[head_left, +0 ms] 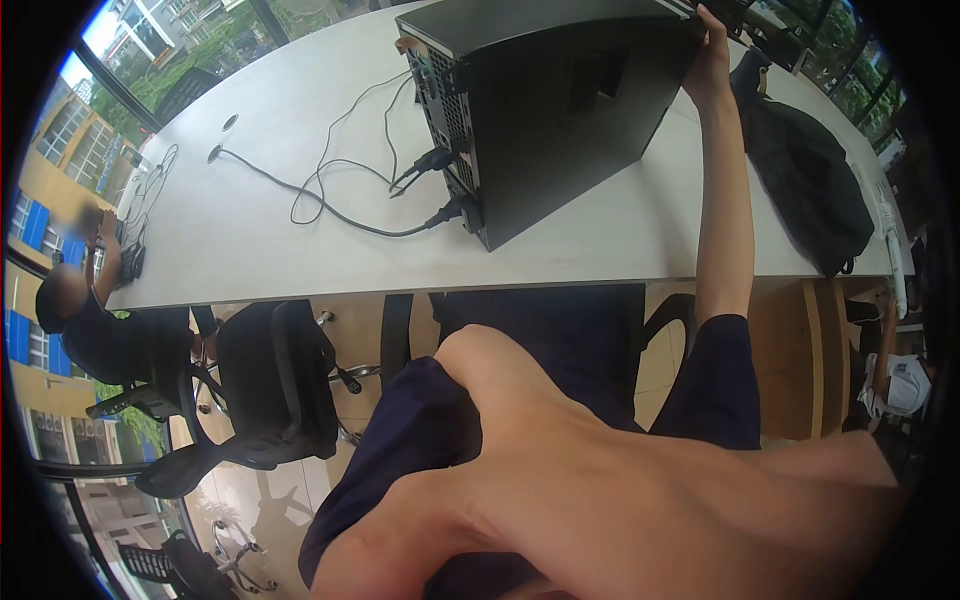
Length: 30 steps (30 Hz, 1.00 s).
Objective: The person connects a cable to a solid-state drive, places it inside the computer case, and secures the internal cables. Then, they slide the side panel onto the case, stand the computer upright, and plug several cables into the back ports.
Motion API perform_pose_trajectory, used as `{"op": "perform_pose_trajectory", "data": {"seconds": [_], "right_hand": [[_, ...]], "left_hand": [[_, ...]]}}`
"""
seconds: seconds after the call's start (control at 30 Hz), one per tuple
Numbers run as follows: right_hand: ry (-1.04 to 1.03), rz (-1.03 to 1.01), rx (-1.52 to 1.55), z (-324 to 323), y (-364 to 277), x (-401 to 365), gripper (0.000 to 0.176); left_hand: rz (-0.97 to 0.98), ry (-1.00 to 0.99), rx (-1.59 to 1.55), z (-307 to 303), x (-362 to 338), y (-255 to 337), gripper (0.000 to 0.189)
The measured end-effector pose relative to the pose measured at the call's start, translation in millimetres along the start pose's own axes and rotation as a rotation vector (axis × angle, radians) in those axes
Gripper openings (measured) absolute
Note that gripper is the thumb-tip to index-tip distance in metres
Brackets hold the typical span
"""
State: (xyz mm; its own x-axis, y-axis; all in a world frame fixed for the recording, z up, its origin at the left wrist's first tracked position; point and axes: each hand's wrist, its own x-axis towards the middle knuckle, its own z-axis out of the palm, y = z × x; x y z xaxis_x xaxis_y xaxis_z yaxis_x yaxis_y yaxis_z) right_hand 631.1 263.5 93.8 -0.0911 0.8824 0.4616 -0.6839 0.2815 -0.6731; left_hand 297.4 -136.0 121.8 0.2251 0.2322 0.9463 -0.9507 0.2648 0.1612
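Note:
A black computer tower stands on the white table, its perforated rear panel facing left. Fingers of my right hand wrap round the tower's far right edge near the top. One black plug sits low in the rear panel, and a second black connector lies just above it. Their cables loop leftward over the table. Very close to the lens, my left hand is raised off the table; it looms large and its fingers cannot be made out. No object shows in it.
To the right of the tower lies a black bag. A person in dark clothing sits at the table's left end, next to a black office chair. Another person is partly visible at far right. A wooden cabinet stands under the table.

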Motion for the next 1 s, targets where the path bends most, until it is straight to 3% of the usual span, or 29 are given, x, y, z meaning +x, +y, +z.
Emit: {"op": "perform_pose_trajectory", "data": {"seconds": [0.03, 0.1, 0.3, 0.33, 0.37, 0.4, 0.43, 0.5, 0.67, 0.7, 0.77, 0.93, 1.0], "right_hand": [[0.007, 0.005, 0.003, 33, 3, -15, 0.071], [-0.003, -0.143, -0.464, 110, 2, -47, 0.071], [0.011, -0.175, -0.509, 107, 3, -43, 0.069], [0.002, -0.177, -0.507, 74, 0, -30, 0.069], [-0.025, -0.063, -0.199, 16, -3, -8, 0.070], [-0.049, 0.056, 0.112, -10, -2, 2, 0.070], [-0.055, 0.057, 0.115, 11, -1, -6, 0.070], [0.146, -0.084, -0.406, 73, 1, -37, 0.068], [0.041, -0.095, -0.397, 97, 2, -53, 0.067], [0.015, -0.097, -0.398, 101, 2, -53, 0.067], [-0.020, -0.083, -0.404, 103, 1, -51, 0.067], [-0.039, -0.110, -0.401, 99, 3, -46, 0.066], [-0.014, -0.140, -0.429, 102, 3, -47, 0.066]], "left_hand": [[-0.001, 0.006, -0.005, -2, 1, 1, 0.062], [-0.004, 0.016, 0.016, -7, 5, 4, 0.061], [-0.018, 0.020, 0.077, -13, 9, 12, 0.058], [-0.021, 0.020, 0.112, -18, 10, 15, 0.058], [-0.033, 0.023, 0.168, -23, 13, 20, 0.058], [-0.046, 0.023, 0.259, -29, 16, 27, 0.057], [-0.055, 0.024, 0.349, -35, 19, 34, 0.057], [-0.073, 0.032, 0.670, -49, 30, 51, 0.057], [-0.025, 0.102, 2.063, -82, 42, 57, 0.061], [-0.012, 0.104, 2.074, -94, 42, 54, 0.061], [0.006, 0.206, 2.454, -120, 41, 47, 0.058], [-0.007, 0.219, 2.601, -154, 34, 37, 0.054], [0.243, 0.226, 2.601, -175, 32, 37, 0.046]]}}
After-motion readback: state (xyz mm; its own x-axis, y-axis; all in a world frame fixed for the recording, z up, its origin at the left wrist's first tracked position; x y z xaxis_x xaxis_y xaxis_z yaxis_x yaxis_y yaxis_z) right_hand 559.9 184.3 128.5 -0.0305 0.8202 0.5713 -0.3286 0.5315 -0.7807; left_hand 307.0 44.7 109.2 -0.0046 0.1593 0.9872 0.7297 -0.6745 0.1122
